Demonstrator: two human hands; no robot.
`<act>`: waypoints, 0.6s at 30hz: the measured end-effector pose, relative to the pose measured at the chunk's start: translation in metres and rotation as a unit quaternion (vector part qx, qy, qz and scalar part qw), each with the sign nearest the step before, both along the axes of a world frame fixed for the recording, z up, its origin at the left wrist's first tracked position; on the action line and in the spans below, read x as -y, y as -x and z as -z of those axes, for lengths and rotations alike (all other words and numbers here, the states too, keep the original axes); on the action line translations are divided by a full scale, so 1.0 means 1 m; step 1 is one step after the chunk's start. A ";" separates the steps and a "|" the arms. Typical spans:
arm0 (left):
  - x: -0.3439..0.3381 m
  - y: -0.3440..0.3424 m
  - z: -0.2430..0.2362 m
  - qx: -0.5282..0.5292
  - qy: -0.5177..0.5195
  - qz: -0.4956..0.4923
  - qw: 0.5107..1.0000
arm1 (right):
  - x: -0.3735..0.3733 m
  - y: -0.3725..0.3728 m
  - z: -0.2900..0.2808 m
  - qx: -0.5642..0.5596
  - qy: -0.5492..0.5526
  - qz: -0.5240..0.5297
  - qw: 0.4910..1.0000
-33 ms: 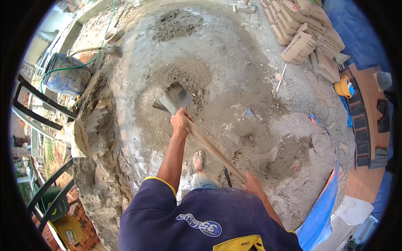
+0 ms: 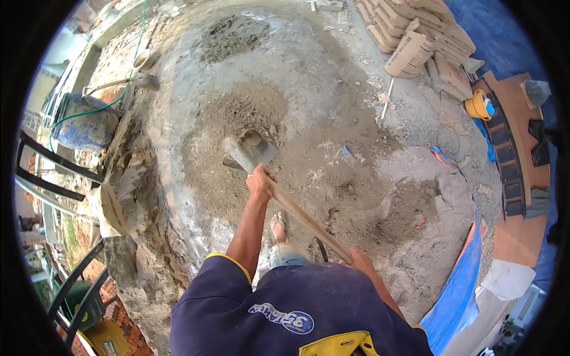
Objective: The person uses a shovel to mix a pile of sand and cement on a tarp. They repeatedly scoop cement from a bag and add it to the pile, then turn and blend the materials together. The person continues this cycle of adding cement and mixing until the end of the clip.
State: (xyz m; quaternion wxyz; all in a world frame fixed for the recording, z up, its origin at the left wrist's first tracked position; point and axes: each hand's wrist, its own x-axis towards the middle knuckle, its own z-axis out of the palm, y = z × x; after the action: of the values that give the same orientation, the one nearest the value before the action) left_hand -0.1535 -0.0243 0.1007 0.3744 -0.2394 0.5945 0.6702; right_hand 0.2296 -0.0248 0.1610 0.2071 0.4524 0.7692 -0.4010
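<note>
Nothing has shifted; left hand [image 2: 260, 181] and right hand [image 2: 358, 258] both grip shovel [image 2: 252, 151].

Ground slab [image 2: 332, 77] carrying a spread of grey sand mix.
A sand mound [image 2: 249, 118] is sitting mid-slab, a darker pile [image 2: 228, 32] lying at the far edge. Stacked paper sacks [image 2: 418, 41] are resting far right, a blue tarp [image 2: 460, 291] is lying along the near-right edge, a blue drum [image 2: 83, 121] standing left.

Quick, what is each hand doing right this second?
Left hand: closed around the wooden handle of the shovel, near the blade.
Right hand: closed on the handle's upper end.
</note>
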 end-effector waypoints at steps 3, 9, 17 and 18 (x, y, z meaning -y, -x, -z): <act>-0.007 -0.144 0.079 0.106 0.056 0.123 0.985 | 0.052 -0.120 -0.018 0.046 0.045 0.114 0.991; -0.058 -0.368 0.129 0.114 0.138 0.346 0.921 | 0.113 -0.268 -0.021 0.150 0.155 0.324 0.921; -0.310 -0.458 0.088 -0.168 -0.083 0.380 0.906 | -0.029 -0.304 0.129 -0.077 -0.130 0.381 0.912; -0.334 -0.462 0.085 -0.242 -0.065 0.412 0.876 | -0.065 -0.299 0.142 -0.106 -0.143 0.375 0.910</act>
State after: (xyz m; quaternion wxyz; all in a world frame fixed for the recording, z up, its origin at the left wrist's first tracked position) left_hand 0.3085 0.3099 0.0161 0.4756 0.2218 0.6668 0.5291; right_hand 0.5283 0.0400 0.0194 -0.1077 0.6872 0.6095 -0.3805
